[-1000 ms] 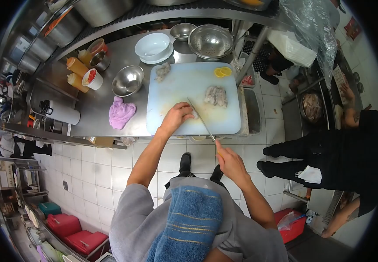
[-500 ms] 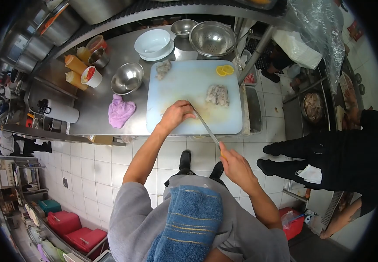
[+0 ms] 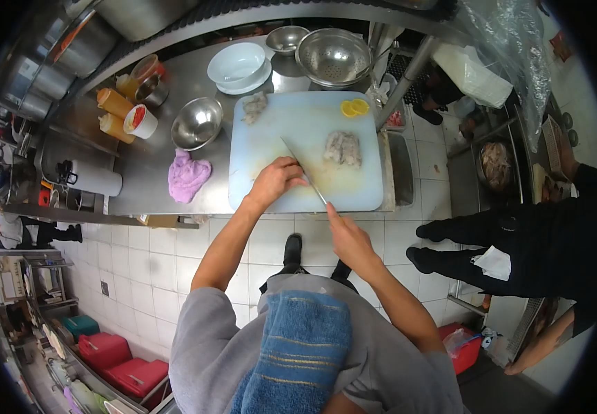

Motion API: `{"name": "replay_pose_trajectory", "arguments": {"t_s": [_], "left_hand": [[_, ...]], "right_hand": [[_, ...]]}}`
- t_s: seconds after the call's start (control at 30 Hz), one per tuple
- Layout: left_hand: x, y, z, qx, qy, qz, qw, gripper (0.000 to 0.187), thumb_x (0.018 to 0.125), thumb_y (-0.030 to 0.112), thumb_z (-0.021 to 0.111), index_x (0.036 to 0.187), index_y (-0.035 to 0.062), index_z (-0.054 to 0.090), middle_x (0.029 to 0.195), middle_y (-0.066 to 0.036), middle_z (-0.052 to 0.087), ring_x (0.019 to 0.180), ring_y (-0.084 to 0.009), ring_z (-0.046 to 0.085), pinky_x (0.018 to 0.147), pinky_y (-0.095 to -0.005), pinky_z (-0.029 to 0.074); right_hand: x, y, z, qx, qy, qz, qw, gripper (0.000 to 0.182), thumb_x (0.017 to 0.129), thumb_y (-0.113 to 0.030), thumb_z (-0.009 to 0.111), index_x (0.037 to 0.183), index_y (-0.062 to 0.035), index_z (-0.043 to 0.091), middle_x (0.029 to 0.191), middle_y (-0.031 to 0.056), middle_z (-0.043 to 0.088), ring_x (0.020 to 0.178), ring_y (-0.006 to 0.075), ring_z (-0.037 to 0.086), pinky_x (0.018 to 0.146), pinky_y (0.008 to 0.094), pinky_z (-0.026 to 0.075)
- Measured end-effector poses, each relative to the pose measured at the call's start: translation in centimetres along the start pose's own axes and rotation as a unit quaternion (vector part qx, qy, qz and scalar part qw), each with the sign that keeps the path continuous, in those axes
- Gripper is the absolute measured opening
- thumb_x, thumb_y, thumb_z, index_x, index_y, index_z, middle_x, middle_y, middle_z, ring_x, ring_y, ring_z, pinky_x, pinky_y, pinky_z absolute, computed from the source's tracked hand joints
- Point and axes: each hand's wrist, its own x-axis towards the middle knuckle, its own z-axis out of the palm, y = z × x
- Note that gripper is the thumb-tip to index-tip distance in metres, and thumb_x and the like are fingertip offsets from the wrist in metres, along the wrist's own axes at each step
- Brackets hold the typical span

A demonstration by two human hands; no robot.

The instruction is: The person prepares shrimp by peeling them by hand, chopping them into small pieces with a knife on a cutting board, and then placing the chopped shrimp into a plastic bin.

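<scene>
Right hand (image 3: 351, 243) is clamping long steel knife (image 3: 312, 184), probably stiff, best held by its rear; near white plastic board (image 3: 291, 114) front edge, left hand (image 3: 271, 183) is curling, contents unclear.

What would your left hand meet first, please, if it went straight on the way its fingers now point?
The left hand would probably meet the knife's blade first, right by its fingertips. Beyond that seems to lie the greyish pile, though depth is hard to judge.
</scene>
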Motion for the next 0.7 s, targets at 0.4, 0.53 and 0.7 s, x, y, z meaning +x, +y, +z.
{"name": "replay_pose_trajectory", "arguments": {"t_s": [0.4, 0.53, 0.7], "left_hand": [[-0.8, 0.7, 0.8, -0.005, 0.049, -0.041, 0.998, 0.023, 0.08, 0.021, 0.078, 0.094, 0.0041, 0.073, 0.107, -0.012, 0.069, 0.099, -0.0328, 0.064, 0.086, -0.0399, 0.054], [-0.1, 2.0, 1.0, -0.038, 0.082, -0.125, 0.988, 0.019, 0.083, 0.014, 0.075, 0.097, 0.0012, 0.071, 0.101, -0.015, 0.068, 0.094, -0.0354, 0.065, 0.084, -0.041, 0.054], [0.8, 1.6, 0.9, -0.068, 0.116, -0.172, 0.976, 0.015, 0.086, 0.008, 0.07, 0.097, -0.0006, 0.07, 0.098, -0.016, 0.069, 0.089, -0.0373, 0.066, 0.081, -0.0408, 0.055]], "right_hand": [[4.3, 2.8, -5.0, 0.306, -0.04, 0.191, 0.932, 0.053, 0.099, -0.014, 0.058, 0.149, -0.0106, 0.044, 0.102, 0.0178, 0.071, 0.089, 0.0328, 0.068, 0.086, 0.0373, 0.051], [3.3, 4.1, -2.8, 0.176, 0.088, -0.009, 0.98, 0.055, 0.097, -0.012, 0.059, 0.15, -0.0106, 0.043, 0.099, 0.0205, 0.069, 0.09, 0.0367, 0.066, 0.084, 0.0391, 0.05], [0.4, 3.1, -3.7, 0.078, 0.07, -0.025, 0.994, 0.055, 0.095, -0.013, 0.06, 0.148, -0.0123, 0.046, 0.091, 0.021, 0.065, 0.087, 0.0405, 0.063, 0.081, 0.0468, 0.05]]}}
